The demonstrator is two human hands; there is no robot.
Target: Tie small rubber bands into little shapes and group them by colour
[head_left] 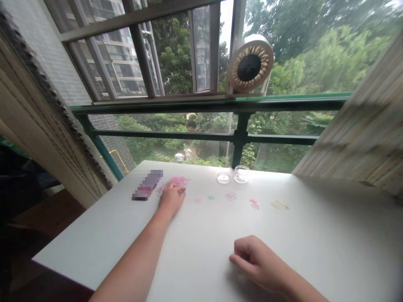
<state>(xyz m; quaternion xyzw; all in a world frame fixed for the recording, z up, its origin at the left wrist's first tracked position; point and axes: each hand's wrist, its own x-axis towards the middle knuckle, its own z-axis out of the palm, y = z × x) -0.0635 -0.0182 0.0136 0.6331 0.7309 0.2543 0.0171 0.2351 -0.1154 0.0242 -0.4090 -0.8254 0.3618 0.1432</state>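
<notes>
One pink heap [176,181] looks undivided; five small clusters [231,196] already lie apart.
One phone-like slab [147,185]; the heap on the bench [195,247], left hand [172,199] at its near edge, grip impossible to tell; the clusters, pale pink to cream, two clear dishes [223,178] behind; right hand [260,262], fingers loosely curled, nothing visible inside.

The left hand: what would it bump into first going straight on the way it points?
Probably the pink pile, just ahead of the left hand; whether they already touch is hard to tell.
</notes>
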